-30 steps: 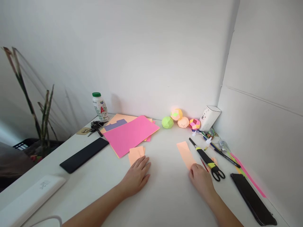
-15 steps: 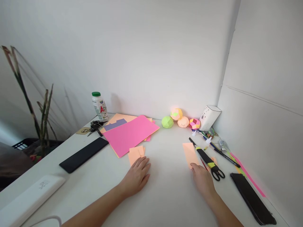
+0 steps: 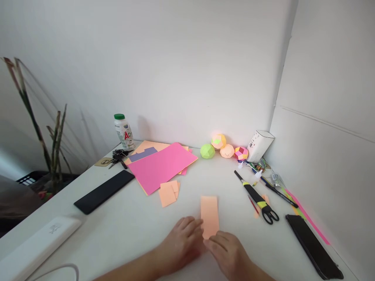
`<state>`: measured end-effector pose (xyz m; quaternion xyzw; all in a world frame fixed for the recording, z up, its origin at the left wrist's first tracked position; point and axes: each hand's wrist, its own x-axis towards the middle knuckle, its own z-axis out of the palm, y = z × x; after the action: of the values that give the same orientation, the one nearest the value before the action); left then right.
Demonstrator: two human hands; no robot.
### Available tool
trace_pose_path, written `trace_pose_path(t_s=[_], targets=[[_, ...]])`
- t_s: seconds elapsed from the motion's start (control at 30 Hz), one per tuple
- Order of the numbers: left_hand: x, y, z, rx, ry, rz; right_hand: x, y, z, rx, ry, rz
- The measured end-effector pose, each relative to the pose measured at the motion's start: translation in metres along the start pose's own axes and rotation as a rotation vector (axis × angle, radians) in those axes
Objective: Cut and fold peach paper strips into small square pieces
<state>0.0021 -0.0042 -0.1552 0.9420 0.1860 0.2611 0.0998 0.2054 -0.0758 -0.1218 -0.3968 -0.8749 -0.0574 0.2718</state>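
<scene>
A peach paper strip [image 3: 209, 214] stands lengthwise in front of me, its near end between the fingers of my right hand [image 3: 231, 251], which are closed on it. Beside the strip's lower left edge is my left hand [image 3: 183, 240]. Its fingertips reach the paper's edge, but its thumb side is smeared by motion, so I cannot tell whether it grips. Farther off lie several small peach paper pieces [image 3: 167, 195], overlapping one another, next to large pink sheets [image 3: 162, 166].
On the right are a yellow-black scissors [image 3: 258, 199], a black pen [image 3: 279, 195] and a phone [image 3: 313, 246]. Faceted paper balls [image 3: 208, 151] stand along the wall. A black slab [image 3: 104, 192], a white power strip [image 3: 38, 248], keys [image 3: 118, 155] and a bottle [image 3: 124, 132] are left.
My right hand has brought the peach strip left and nearer to me, turning it upright. My left hand has left the small peach pieces and come over to the strip.
</scene>
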Motion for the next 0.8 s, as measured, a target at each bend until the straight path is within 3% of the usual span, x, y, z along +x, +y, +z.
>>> trace_pose_path(t_s=[0.07,0.13,0.3,0.37,0.6,0.8], targets=[[0.001,0.010,0.001,-0.073,0.004,0.030,0.000,-0.007,0.000,0.115,-0.015,-0.009],[0.000,0.014,0.001,-0.147,0.033,0.039,-0.001,-0.006,-0.004,0.275,-0.038,0.077],[-0.002,0.014,-0.002,-0.406,0.083,-0.118,-0.002,0.014,-0.022,0.697,-0.052,0.604],[-0.002,0.015,-0.003,-0.495,0.082,-0.226,0.001,0.021,-0.027,0.806,-0.040,0.730],[0.000,0.019,-0.003,-0.575,0.065,-0.378,0.011,0.022,-0.019,0.918,-0.101,0.910],[-0.004,0.030,-0.005,-0.644,-0.048,-0.195,0.006,0.015,-0.003,0.818,-0.070,0.980]])
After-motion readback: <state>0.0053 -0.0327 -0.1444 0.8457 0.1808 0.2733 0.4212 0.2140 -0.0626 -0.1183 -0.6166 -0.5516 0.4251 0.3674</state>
